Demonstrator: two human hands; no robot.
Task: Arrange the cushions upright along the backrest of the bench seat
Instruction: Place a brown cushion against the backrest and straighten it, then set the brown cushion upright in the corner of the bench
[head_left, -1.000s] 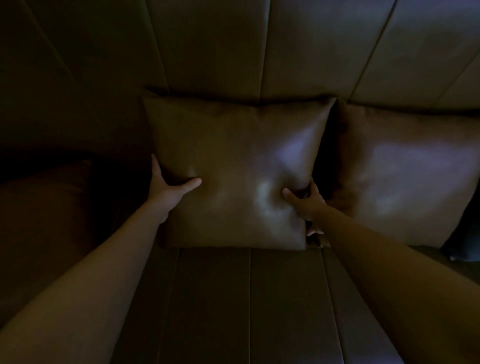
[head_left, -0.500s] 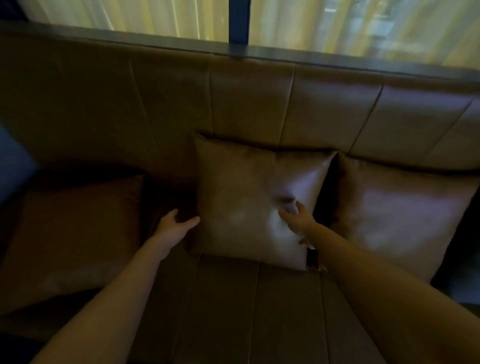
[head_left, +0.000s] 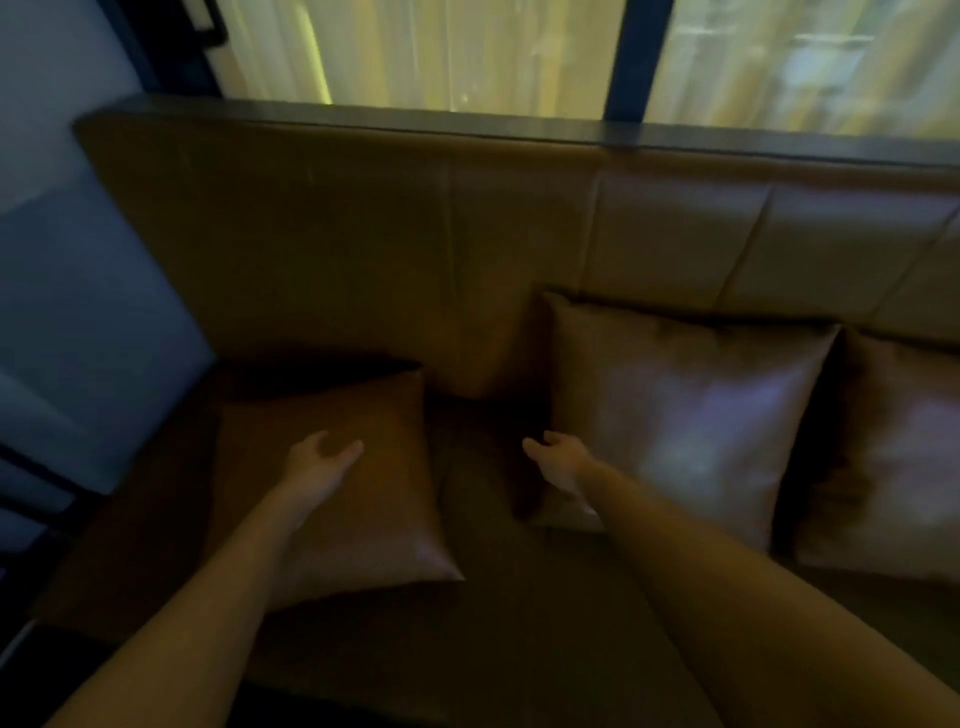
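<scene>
Two shiny brown cushions stand upright against the brown padded backrest: a middle cushion and a right cushion partly cut off by the frame edge. A third brown cushion lies flat on the seat at the left. My left hand hovers over the flat cushion, fingers apart, holding nothing. My right hand is open just left of the middle cushion's lower left edge, over the gap between the cushions.
The brown bench seat runs under both arms. A dark ledge tops the backrest below a curtained window. A blue wall closes the bench's left end.
Both hands have let go of the middle cushion and moved left. My view has swung left and up, showing the flat cushion and the window.
</scene>
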